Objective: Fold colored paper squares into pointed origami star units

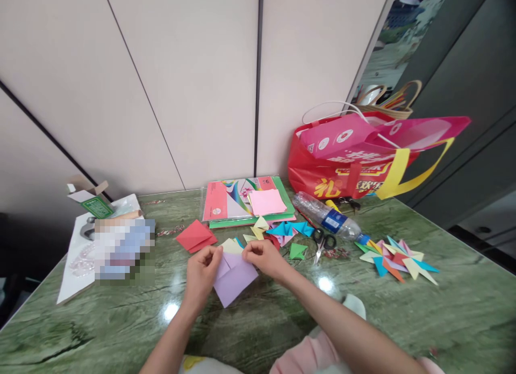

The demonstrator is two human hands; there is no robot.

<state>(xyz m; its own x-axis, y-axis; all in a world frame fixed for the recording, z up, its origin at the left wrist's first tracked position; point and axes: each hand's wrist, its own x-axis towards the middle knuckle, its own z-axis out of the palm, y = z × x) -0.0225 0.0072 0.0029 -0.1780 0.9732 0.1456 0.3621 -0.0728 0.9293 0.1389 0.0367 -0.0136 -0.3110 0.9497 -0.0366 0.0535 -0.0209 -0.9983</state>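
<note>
A purple sheet of paper point(233, 285), partly folded with a crease line near its top, is held up between both hands over the table. My left hand point(201, 272) pinches its upper left edge between thumb and fingers. At the upper right edge, my right hand point(264, 258) grips the same paper with closed fingers. Just beyond the hands lie a folded red paper point(196, 236), pale yellow folded pieces point(258, 230) and a blue folded piece point(290, 228). A small green folded paper point(297, 251) sits to the right, beside black-handled scissors point(322, 242).
Packs of coloured paper point(242, 196) with pink squares point(268, 202) on top lie against the wall. A plastic bottle point(326, 215), a red bag point(342, 164) and a multicoloured paper star point(399, 260) are at right. A white board point(76, 261) and small box point(94, 202) are at left.
</note>
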